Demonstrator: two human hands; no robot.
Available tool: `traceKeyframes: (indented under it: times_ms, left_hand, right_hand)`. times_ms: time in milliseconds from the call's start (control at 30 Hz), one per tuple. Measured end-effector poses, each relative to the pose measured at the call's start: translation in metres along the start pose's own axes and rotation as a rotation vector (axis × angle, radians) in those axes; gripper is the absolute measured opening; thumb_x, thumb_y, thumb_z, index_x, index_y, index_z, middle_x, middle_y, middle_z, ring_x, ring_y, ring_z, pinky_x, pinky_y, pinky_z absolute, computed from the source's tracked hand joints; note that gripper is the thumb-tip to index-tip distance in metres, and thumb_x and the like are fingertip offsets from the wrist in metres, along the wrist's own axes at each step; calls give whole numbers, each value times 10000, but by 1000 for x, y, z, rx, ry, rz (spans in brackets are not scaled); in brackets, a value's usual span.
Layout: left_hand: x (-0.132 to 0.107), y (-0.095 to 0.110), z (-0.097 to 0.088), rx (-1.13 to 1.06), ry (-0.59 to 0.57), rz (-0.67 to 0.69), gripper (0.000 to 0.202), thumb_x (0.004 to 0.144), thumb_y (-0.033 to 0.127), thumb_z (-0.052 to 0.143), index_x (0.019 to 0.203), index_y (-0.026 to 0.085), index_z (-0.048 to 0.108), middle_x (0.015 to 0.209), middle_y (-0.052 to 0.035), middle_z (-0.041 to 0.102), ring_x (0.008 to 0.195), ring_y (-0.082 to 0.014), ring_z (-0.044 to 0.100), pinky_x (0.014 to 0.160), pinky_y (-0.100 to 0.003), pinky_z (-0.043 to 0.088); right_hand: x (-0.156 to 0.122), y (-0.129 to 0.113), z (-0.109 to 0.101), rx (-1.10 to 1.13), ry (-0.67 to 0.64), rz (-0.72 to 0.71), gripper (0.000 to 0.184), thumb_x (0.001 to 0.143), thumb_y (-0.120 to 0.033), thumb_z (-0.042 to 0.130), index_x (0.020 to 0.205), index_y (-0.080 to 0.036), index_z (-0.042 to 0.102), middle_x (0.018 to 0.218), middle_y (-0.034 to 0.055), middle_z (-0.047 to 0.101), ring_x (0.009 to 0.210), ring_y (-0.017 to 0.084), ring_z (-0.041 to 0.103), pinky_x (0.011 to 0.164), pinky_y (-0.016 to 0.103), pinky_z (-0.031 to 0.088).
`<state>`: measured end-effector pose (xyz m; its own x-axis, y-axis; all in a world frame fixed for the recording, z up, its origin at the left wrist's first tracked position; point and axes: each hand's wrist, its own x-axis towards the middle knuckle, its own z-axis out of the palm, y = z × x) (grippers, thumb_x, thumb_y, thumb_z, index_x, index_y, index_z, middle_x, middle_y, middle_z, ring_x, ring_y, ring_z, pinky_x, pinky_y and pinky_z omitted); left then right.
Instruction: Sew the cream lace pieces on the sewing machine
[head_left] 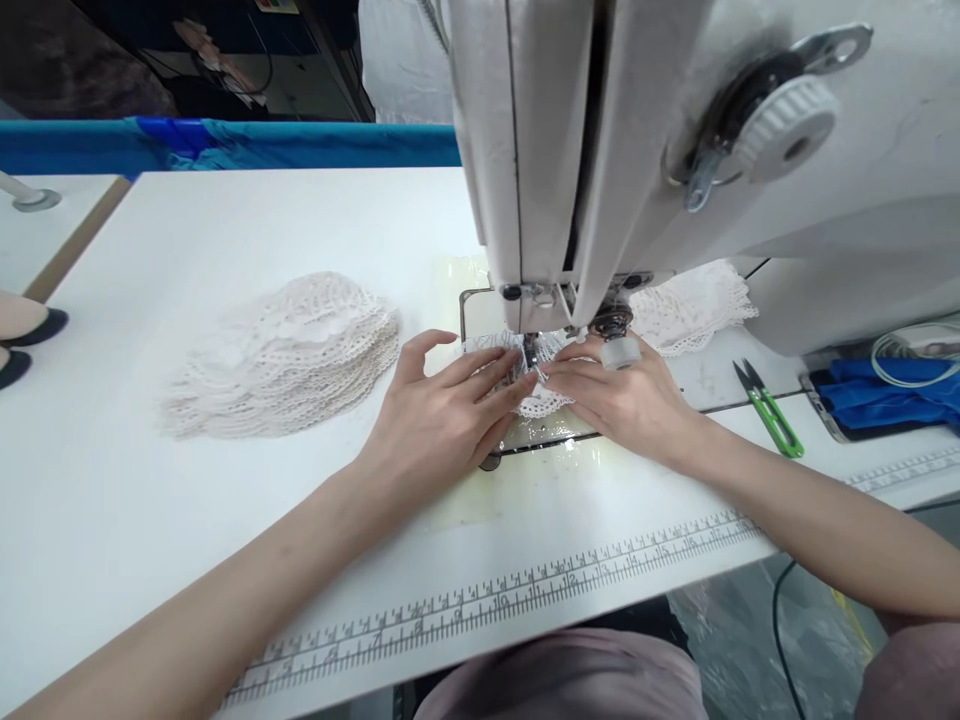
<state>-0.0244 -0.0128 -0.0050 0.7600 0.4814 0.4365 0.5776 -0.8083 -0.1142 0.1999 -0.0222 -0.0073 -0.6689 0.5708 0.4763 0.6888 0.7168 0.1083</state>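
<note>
So, with the needle area taken as the clock's centre, the white lace piece [546, 402] is tucked right there, under the head of the sewing machine [559, 150]. The left hand [442, 400] is set at 8 o'clock, its fingers loosely fanned, tips laid at the lace. The right hand [634, 390] is placed at 4, fingers kept close together and also rested on the lace. Whether any of it is actually pinched can't be told from this angle, tbh. At 9 o'clock a fat stack of lace [300, 360] is piled on the white counter [90, 520], and more lace [697, 310] is laid out between 2 and 3. Green-handled snips [772, 415] are parked a bit past 3, with some blue cloth [892, 393] bunched farther out at 3. Ruler markings [525, 590] are run along the near edge, around 6.
</note>
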Motion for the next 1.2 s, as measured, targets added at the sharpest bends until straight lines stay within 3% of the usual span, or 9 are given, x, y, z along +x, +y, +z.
traceKeyframes:
  times_ms: [133,233,433,600,733,867,933,1033,1200]
  left_hand:
    - [0,3,0,-27,5,-32,275,941,191,502,1183,208,631,1191,-79,694,1063,-265,653,929,-532,390]
    - [2,6,1,-169,-42,-134,270,904,224,561,1158,215,653,1133,-68,690,993,-263,640,849,-474,450]
    - [13,-1,0,-722,-168,-445,305,957,370,467,947,212,727,1054,-53,644,965,-217,610,843,-372,487]
    - [17,-4,-5,-876,-201,-582,387,954,477,452,826,243,732,1060,-20,633,990,-209,601,875,-352,481]
    - [10,-2,-5,-745,-170,-435,395,975,423,430,822,235,743,1072,-42,637,992,-215,602,882,-387,474]
    - [-3,10,-6,-263,-58,-92,224,947,282,521,1014,240,731,1139,-73,684,1061,-282,607,890,-471,449]
    - [-8,17,-9,-54,-15,35,250,924,194,551,1138,217,679,1204,-76,684,1095,-278,618,902,-463,453]
    - [-11,24,-13,48,-37,79,305,916,115,539,1200,177,633,1232,-93,675,1148,-255,620,936,-442,456]
    - [-10,24,-14,28,-67,69,320,910,94,537,1201,192,627,1218,-87,681,1187,-266,609,968,-468,459]
  right_hand:
    - [0,-1,1,25,26,21,243,880,-70,507,895,-184,720,896,17,764,881,190,665,885,365,458]
    - [0,-2,1,131,71,47,234,899,-103,508,908,-177,729,861,12,760,842,176,671,842,335,482]
    - [3,-3,-1,367,18,349,185,913,-211,581,873,-162,755,715,23,708,665,152,615,730,310,484]
    - [6,-5,-3,457,-21,439,229,932,-337,591,889,-181,754,743,14,710,697,148,608,743,306,457]
    - [1,-5,-2,488,-10,356,211,934,-326,593,908,-184,747,788,13,738,757,167,637,797,341,464]
    - [-8,-5,-2,371,46,96,160,932,-218,584,898,-182,736,982,26,757,910,188,666,877,377,474]
    - [-10,-7,-4,263,69,11,168,928,-167,570,892,-183,733,1005,24,757,969,186,669,922,380,470]
    - [-10,-8,-6,157,75,-21,195,923,-129,561,861,-201,731,987,-10,762,967,161,677,968,366,468]
    - [-8,-9,-7,147,70,-20,205,924,-133,563,818,-196,728,966,-17,765,946,146,687,969,351,494]
